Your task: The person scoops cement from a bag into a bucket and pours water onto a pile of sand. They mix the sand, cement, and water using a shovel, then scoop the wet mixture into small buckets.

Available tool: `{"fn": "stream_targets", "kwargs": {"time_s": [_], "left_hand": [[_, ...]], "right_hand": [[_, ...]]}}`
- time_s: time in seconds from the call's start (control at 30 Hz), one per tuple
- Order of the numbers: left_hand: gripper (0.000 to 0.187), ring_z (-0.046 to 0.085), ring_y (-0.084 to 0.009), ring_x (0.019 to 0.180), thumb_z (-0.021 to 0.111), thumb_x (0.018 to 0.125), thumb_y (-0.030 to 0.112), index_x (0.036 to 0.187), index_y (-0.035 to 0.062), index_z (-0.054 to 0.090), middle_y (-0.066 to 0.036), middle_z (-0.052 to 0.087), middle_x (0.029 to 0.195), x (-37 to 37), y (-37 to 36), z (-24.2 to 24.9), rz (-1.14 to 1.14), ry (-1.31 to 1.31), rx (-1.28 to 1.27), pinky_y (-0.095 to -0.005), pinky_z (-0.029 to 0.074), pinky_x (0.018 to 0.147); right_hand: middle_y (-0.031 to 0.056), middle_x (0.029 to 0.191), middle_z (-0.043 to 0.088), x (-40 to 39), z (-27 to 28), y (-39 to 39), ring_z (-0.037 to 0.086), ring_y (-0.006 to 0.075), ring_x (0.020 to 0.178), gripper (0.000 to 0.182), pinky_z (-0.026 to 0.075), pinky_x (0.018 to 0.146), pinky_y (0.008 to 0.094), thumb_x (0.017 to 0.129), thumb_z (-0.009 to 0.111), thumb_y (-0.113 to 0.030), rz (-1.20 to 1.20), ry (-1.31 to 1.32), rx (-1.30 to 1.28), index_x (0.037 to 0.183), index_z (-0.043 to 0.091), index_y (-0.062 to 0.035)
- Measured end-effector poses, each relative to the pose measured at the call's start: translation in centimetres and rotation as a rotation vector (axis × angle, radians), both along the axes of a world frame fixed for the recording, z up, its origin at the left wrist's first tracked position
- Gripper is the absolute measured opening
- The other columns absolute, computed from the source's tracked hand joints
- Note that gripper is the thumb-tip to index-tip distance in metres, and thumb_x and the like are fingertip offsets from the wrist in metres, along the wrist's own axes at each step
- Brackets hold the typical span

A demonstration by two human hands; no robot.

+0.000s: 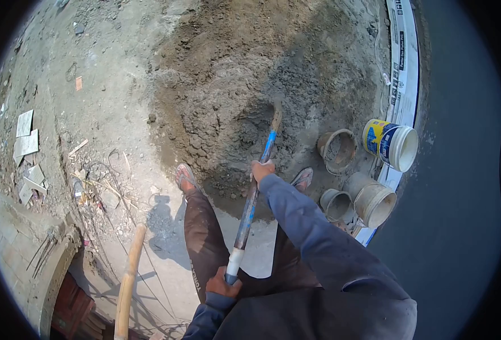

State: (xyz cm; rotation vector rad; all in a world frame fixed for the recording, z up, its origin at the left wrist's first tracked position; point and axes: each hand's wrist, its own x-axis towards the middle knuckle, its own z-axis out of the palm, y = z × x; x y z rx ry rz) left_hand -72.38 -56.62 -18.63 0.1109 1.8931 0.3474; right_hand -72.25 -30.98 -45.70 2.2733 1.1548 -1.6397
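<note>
Clamping the handle (252,201) at two spread points, right hand (263,169) nearer the pile (213,107), left hand (218,285) farther from it, likely gives leverage and steering.

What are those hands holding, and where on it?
A long-handled tool: the left hand grips its near end, the right hand farther up the handle.

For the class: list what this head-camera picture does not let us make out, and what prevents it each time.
All in the head view:
- Working end of the long-handled tool: hidden in the grey mound.
- Near end of the wooden pole: cut off by the bottom edge.
- Smallest print on the white strip: too small.
- Palm of the right hand: hidden, closed round the handle.
</note>
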Motion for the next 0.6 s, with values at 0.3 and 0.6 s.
{"fn": "stream_targets", "kwargs": {"time_s": [0.3, 0.6], "left_hand": [[0.04, 0.059, -0.0418, 0.074, 0.064, 0.072, 0.028, 0.101, 0.0068, 0.046, -0.021, 0.061, 0.078, -1.5, 11.8, -8.2, 0.028, -0.064, 0.239, -0.0494, 0.046, 0.068], [0.056, 0.062, -0.0378, 0.069, 0.063, 0.074, 0.026, 0.12, 0.0017, 0.042, -0.022, 0.062, 0.079, -4.3, 10.1, 8.2, 0.048, -0.106, 0.178, -0.0435, 0.049, 0.063]], "right_hand": [[0.0165, 0.062, 0.06, -5.1, -2.7, 18.4, 0.059, 0.0229, 0.046, 0.03, 0.049, 0.045, 0.0343, 0.073, 0.06, -0.015, 0.282, -0.04, 0.22, 0.087, 0.049, 0.0091], [0.011, 0.057, 0.057, 0.5, -2.5, 2.9, 0.057, 0.0226, 0.048, 0.016, 0.046, 0.045, 0.0359, 0.072, 0.058, -0.014, 0.266, 0.02, -0.312, 0.064, 0.058, 0.0005]]}}
